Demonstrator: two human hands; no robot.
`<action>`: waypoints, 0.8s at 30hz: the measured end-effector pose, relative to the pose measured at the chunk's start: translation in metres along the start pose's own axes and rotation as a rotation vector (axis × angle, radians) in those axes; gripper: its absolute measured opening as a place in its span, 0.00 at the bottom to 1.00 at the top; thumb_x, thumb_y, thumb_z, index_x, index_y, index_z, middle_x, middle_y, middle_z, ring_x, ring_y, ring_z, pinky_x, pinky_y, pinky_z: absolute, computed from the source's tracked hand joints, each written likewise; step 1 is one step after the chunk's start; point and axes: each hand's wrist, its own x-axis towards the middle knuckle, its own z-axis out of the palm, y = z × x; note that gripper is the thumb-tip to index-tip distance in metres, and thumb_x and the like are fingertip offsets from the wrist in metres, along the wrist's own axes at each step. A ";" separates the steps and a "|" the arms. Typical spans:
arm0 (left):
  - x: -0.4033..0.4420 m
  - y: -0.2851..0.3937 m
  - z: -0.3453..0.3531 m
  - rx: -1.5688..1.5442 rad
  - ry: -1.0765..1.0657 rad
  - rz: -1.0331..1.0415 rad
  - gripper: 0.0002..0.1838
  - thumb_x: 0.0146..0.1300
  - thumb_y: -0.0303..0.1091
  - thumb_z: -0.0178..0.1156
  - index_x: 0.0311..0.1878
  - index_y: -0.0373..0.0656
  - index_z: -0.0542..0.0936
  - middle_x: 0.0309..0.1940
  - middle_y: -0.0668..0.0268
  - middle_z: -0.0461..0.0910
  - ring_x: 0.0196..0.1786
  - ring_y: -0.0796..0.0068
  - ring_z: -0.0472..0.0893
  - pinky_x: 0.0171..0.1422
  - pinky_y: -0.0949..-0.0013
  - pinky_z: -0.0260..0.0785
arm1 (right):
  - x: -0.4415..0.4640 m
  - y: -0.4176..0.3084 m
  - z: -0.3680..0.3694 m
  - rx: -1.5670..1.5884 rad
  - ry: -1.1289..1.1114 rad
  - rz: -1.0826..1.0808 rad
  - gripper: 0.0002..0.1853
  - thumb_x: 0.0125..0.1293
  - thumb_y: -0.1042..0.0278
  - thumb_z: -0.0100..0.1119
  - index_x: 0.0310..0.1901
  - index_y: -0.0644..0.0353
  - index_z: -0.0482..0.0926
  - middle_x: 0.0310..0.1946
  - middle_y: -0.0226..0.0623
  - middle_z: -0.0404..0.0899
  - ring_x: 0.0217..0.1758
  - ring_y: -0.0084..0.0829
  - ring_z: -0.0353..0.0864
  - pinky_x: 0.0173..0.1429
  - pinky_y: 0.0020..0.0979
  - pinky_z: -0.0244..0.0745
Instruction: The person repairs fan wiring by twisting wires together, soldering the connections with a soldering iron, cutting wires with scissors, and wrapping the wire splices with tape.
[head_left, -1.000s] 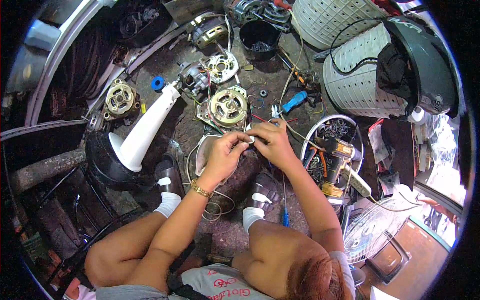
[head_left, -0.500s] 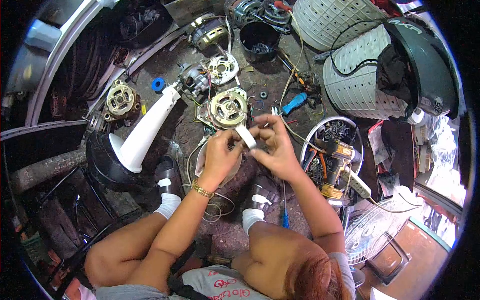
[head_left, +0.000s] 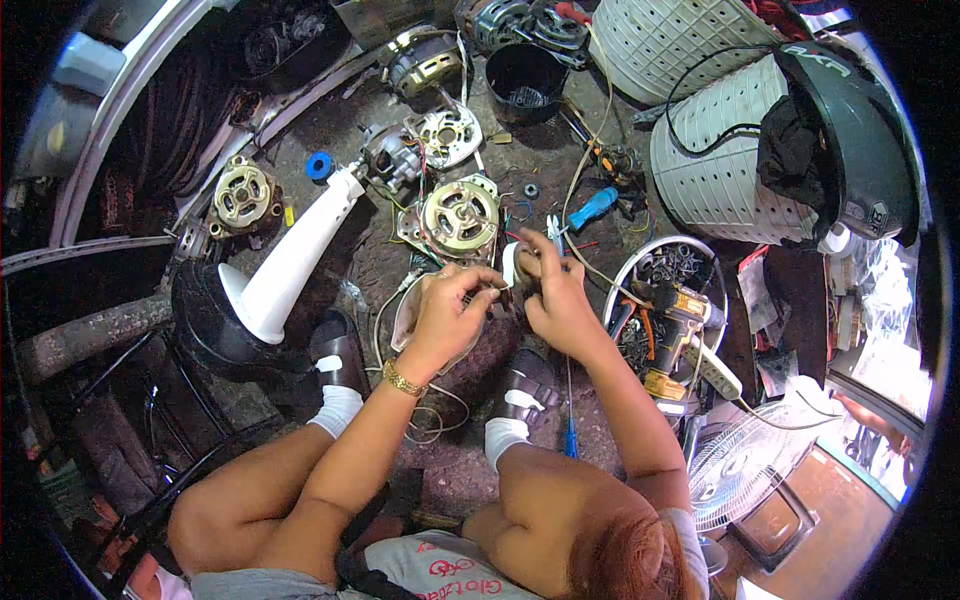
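A small roll of white tape (head_left: 510, 266) is upright between my hands, held by the fingers of my right hand (head_left: 558, 305). My left hand (head_left: 447, 315) is closed in a pinch at the loose end of the tape, left of the roll. Just beyond the hands lies a round metal motor (head_left: 462, 217) with slotted openings and thin wires around it. Under my left hand is a pale, translucent shallow container (head_left: 405, 318), partly hidden by the hand and wrist.
At left, a white fan stand (head_left: 300, 255) leans across a black base. A metal basin (head_left: 722, 275) of screws and tools with a yellow drill (head_left: 676, 335) stands at right. Beyond are a blue-handled screwdriver (head_left: 592, 207), a black pot (head_left: 524, 85) and white perforated drums (head_left: 715, 170).
The tape roll has turned and shifted slightly right, into the right hand's fingers. My left hand has drawn a little apart from it, pinching the tape's end.
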 end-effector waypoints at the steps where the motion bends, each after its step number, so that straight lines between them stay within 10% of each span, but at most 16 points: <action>1: 0.000 0.003 0.000 0.000 0.001 0.000 0.06 0.58 0.27 0.64 0.39 0.42 0.84 0.32 0.60 0.82 0.36 0.67 0.81 0.42 0.67 0.71 | 0.005 0.001 0.001 0.062 0.036 0.028 0.44 0.49 0.82 0.50 0.71 0.54 0.48 0.55 0.51 0.79 0.63 0.47 0.74 0.71 0.53 0.48; 3: 0.000 0.007 0.000 0.185 0.017 0.104 0.06 0.56 0.30 0.66 0.37 0.46 0.85 0.31 0.62 0.82 0.38 0.64 0.79 0.45 0.62 0.65 | 0.018 0.007 0.004 0.124 0.074 0.057 0.45 0.50 0.83 0.49 0.72 0.54 0.46 0.56 0.53 0.78 0.64 0.47 0.74 0.72 0.52 0.48; 6: -0.003 0.012 0.004 0.264 0.006 0.067 0.05 0.54 0.32 0.68 0.36 0.49 0.85 0.30 0.65 0.82 0.41 0.64 0.78 0.47 0.61 0.59 | 0.030 0.007 0.001 1.071 0.035 0.086 0.49 0.49 0.88 0.45 0.74 0.54 0.40 0.59 0.55 0.72 0.64 0.41 0.72 0.68 0.39 0.63; 13: 0.001 0.003 0.004 0.278 0.146 0.080 0.05 0.56 0.33 0.66 0.36 0.51 0.85 0.25 0.67 0.79 0.36 0.67 0.76 0.45 0.61 0.55 | 0.005 -0.028 -0.019 1.115 0.026 0.085 0.52 0.49 0.87 0.50 0.75 0.54 0.36 0.53 0.51 0.76 0.58 0.38 0.77 0.66 0.37 0.65; 22: 0.001 -0.007 0.002 -0.136 0.140 -0.083 0.05 0.58 0.35 0.65 0.38 0.50 0.84 0.31 0.67 0.83 0.35 0.66 0.79 0.46 0.61 0.57 | -0.029 -0.010 -0.009 0.006 -0.074 -0.013 0.54 0.48 0.78 0.57 0.76 0.60 0.37 0.50 0.47 0.81 0.59 0.45 0.78 0.71 0.53 0.51; 24: -0.001 -0.007 0.001 -0.065 0.017 -0.025 0.07 0.58 0.28 0.65 0.40 0.41 0.83 0.31 0.59 0.82 0.39 0.64 0.81 0.45 0.67 0.73 | -0.021 -0.001 0.000 -0.022 -0.058 -0.007 0.54 0.49 0.77 0.56 0.76 0.60 0.36 0.52 0.47 0.80 0.61 0.47 0.76 0.72 0.55 0.47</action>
